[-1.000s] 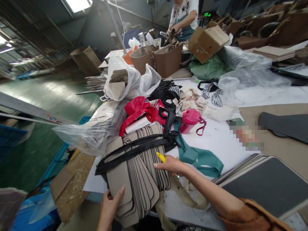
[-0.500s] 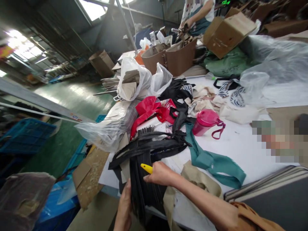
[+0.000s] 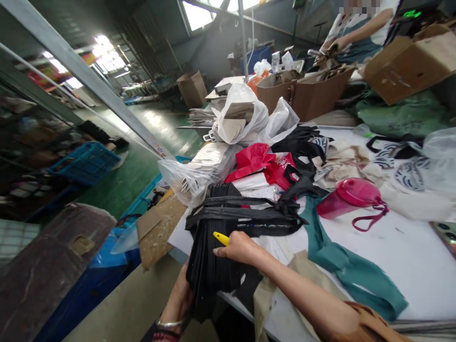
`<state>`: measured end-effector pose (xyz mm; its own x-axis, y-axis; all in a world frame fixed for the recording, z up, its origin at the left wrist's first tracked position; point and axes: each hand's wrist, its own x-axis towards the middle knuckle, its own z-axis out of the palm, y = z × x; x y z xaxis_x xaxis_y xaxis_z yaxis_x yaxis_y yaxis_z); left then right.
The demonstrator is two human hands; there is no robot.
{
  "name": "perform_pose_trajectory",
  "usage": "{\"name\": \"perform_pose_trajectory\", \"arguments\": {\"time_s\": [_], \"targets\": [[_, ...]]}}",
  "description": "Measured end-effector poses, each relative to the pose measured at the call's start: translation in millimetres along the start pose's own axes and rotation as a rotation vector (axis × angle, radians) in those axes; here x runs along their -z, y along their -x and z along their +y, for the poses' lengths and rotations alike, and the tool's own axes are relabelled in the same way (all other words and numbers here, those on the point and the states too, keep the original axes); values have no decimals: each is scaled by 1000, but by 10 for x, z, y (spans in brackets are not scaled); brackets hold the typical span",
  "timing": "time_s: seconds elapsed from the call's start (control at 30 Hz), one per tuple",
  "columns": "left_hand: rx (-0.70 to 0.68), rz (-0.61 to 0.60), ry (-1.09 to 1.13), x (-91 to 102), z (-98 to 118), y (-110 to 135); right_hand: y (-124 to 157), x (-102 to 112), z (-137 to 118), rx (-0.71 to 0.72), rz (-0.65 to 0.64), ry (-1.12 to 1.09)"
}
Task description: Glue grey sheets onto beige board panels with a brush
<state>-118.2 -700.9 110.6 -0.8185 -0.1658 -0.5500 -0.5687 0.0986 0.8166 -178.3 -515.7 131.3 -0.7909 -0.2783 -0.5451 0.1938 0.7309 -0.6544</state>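
Observation:
A thick bundle of black strips (image 3: 213, 266) lies at the table's near edge, its lower end jutting over it. My left hand (image 3: 182, 289) grips the bundle from the left side, fingers mostly hidden behind it. Over the bundle, my right hand (image 3: 239, 247) is closed around a yellow-handled tool (image 3: 221, 238); only the handle's end shows, so its kind is unclear. Long black bands (image 3: 249, 204) cross the bundle's upper part and run right to a knotted clump. Beside my right forearm lie a beige cloth piece (image 3: 302, 270) and a teal strap (image 3: 342, 261).
A pink cup (image 3: 351, 197) with a wrist loop lies tilted at the right. Behind are a red bag (image 3: 260, 164), white plastic bags (image 3: 245, 111) and brown bag bodies (image 3: 317, 97). A person (image 3: 356, 35) works at the far side. A metal pole (image 3: 89, 80) slants across the left.
My view has swung left, so the scene sits further right. The black bundle's lower end is tilted up more in my left hand. My right hand still holds the yellow-handled tool.

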Motion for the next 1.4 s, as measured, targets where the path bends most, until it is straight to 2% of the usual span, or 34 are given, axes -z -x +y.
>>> {"name": "perform_pose_trajectory", "arguments": {"time_s": [0.17,0.27,0.4,0.53,0.8,0.97,1.4], "targets": [[-44,-264,127,-45,183,67,-17,-75,164,2,26,-50],[-70,-345,87,-110,284,116,-38,-102,200,-6,26,-90],[-38,-291,-56,-163,336,129,-53,-117,214,-24,-7,-152],[-50,-228,-108,-128,284,97,-35,-105,223,-29,-39,-201],[-42,-280,-62,16,243,65,-90,-146,242,-24,-29,-214],[-21,-232,-73,89,275,60,-105,-162,239,-18,-29,-200],[-43,-246,-76,225,190,-30,-107,-164,199,-27,42,-60]]}}
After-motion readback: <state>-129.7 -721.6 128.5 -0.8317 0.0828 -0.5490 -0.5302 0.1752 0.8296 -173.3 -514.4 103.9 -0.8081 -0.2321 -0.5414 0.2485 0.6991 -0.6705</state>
